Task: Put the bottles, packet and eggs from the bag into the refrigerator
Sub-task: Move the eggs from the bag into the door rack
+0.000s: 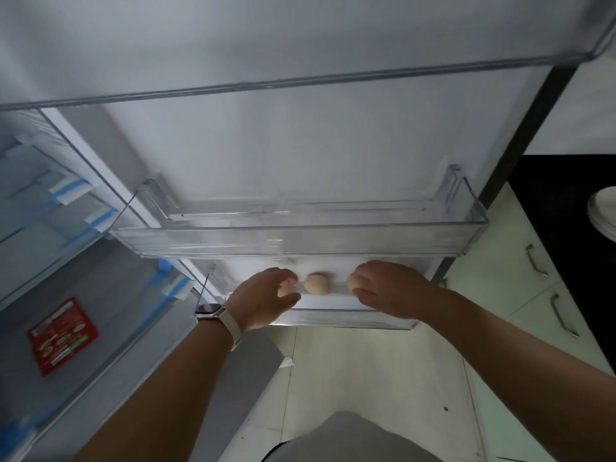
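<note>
Clear plastic forms the lower door bin (pixel 333 316) of the open refrigerator door (pixel 300 145), and everything here sits relative to that bin. The white door panel rises above it, carrying a second, wider clear bin (pixel 300 235) just above. To the left of the lower bin lies the refrigerator's inner compartment (pixel 83 295), where a red packet (pixel 61 335) rests flat on a shelf, well apart from the bin. To the right of the bin are pale cabinet fronts with metal handles (pixel 563 315) and a black counter (pixel 566 211) holding stacked white plates (pixel 605 211).

Both hands reach into the lower bin. The left hand (pixel 263 296), with a watch on a pale strap (pixel 216 315) at its wrist, curls its fingers loosely around an egg (pixel 284 291) at the bin's left part; whether the grip is tight cannot be told. The right hand (pixel 386 288) cups another egg (pixel 354 283) toward the bin's right part, fingers wrapped over it. Between the two hands a third egg (pixel 316 284) sits free in the bin, touching neither hand clearly.
</note>
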Demonstrator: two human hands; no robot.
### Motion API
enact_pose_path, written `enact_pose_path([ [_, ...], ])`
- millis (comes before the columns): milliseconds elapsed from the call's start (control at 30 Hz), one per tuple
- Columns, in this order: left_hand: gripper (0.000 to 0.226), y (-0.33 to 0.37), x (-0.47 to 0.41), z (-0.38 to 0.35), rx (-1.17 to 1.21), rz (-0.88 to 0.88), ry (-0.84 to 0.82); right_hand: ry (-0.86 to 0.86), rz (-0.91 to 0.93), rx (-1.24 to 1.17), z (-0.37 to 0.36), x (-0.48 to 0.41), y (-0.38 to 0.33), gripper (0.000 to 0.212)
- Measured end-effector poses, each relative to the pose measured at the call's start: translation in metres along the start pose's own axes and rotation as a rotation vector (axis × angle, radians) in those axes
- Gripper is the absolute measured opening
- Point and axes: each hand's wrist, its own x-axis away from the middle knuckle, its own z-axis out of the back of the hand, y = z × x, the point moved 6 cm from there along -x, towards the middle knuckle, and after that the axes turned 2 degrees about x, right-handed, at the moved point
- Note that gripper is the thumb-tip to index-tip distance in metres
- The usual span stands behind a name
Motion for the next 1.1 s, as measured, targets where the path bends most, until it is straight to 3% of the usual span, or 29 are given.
enact_pose_path([
  [167, 0.04, 0.012, 0.029, 0.008, -0.07, -0.127, 0.137, 0.07, 0.002, 0.007, 0.011, 0.021, -0.017, 0.043],
  [300, 0.042, 0.018, 0.049, 0.012, -0.172, -0.209, 0.223, 0.151, 0.061, 0.093, 0.013, 0.034, -0.036, 0.047],
  [533, 0.053, 0.018, 0.089, 0.009, -0.261, -0.227, 0.254, 0.194, 0.043, 0.163, 0.003, 0.06, -0.068, 0.064],
  [1100, 0.047, 0.082, 0.136, -0.008, -0.244, -0.47, 0.372, 0.394, -0.097, 0.335, 0.016, 0.173, -0.101, 0.047],
])
